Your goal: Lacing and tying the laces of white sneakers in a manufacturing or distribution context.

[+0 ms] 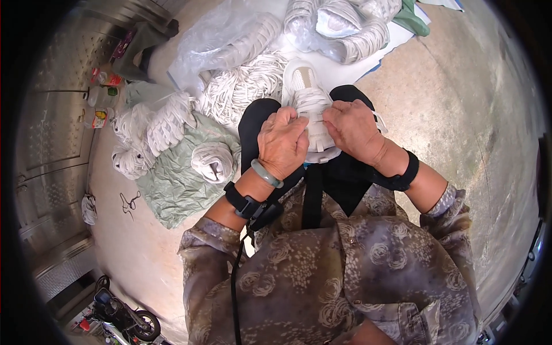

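A white sneaker (314, 109) lies on my lap between my knees, its rounded toe pointing away from me and white laces crossing its front in rows. My left hand (283, 141) is closed at the shoe's left side, its thumb and fingers pinched by the lace rows. On the opposite side my right hand (353, 131) is closed too, its fingertips pinching at the lacing. A loose bit of white lace shows beyond the right wrist. The fingertips are partly hidden, so the exact lace strands they pinch cannot be made out.
Beyond my left knee lies a heap of loose white laces (244, 86). Clear plastic bags (227, 37) of white shoe pieces lie farther back. A green sheet (178, 192) carries a rolled white bundle (212, 162); stacked white pieces (167, 123) lie beside it. A toy-like motorcycle shape (123, 313) stands lower left.
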